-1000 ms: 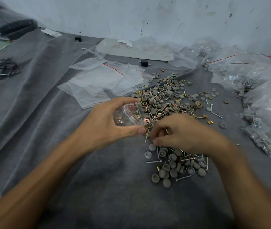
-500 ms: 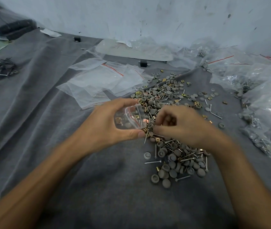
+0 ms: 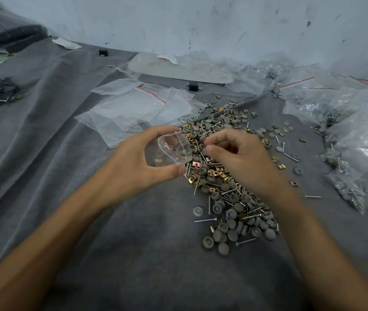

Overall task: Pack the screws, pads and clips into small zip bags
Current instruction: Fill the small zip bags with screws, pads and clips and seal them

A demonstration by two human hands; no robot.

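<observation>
My left hand (image 3: 133,162) holds a small clear zip bag (image 3: 169,151) with a red seal line between thumb and fingers, its mouth facing right; a few brass clips lie inside. My right hand (image 3: 239,158) is just right of the bag's mouth, fingers curled, pinching a grey round pad (image 3: 205,151) at its fingertips. Beneath and behind both hands spreads a pile of grey pads, silver screws and brass clips (image 3: 228,198) on the grey cloth (image 3: 66,176).
Several empty zip bags (image 3: 138,106) lie flat behind my left hand. Filled and crumpled plastic bags (image 3: 346,135) crowd the right side up to the white wall (image 3: 201,23). Black ties (image 3: 1,88) lie far left. Small black blocks (image 3: 193,86) sit near the back.
My right hand has lifted from the lower part of the pile and moved up to the bag's mouth with a pad. My left hand has tilted the bag slightly.
</observation>
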